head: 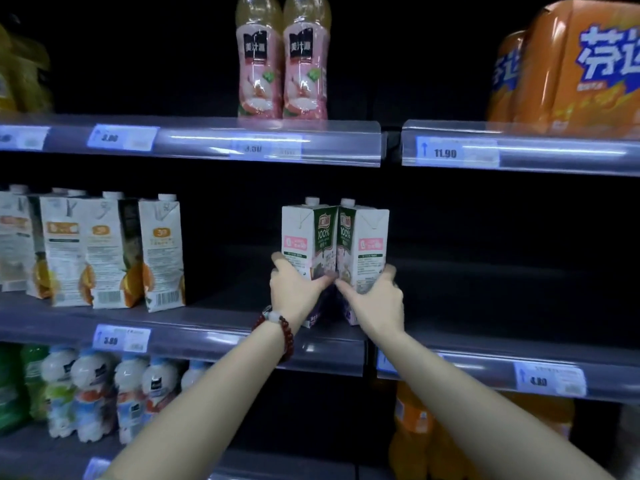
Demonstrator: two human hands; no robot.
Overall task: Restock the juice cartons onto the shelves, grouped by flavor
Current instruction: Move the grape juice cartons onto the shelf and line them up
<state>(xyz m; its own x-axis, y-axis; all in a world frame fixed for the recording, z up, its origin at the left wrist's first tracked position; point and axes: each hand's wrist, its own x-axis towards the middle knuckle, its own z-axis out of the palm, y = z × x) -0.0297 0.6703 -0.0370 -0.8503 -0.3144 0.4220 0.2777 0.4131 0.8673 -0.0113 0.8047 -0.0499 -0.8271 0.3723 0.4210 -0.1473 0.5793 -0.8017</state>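
Observation:
Two white and purple juice cartons stand side by side, touching, on the middle shelf (242,320) near its front edge. My left hand (294,285) grips the left carton (304,240) low down. My right hand (375,296) grips the right carton (367,244) in the same way. Both cartons have white screw caps and a green "100%" panel. A row of several white and orange juice cartons (104,251) stands at the left end of the same shelf. A beaded bracelet sits on my left wrist.
Two pink bottles (282,64) stand on the upper shelf above the cartons. Large orange soda packs (571,67) fill the upper right. Small white bottles (104,393) line the lower shelf at left, orange bottles (415,438) at lower right. Dark shelf space lies between the carton groups.

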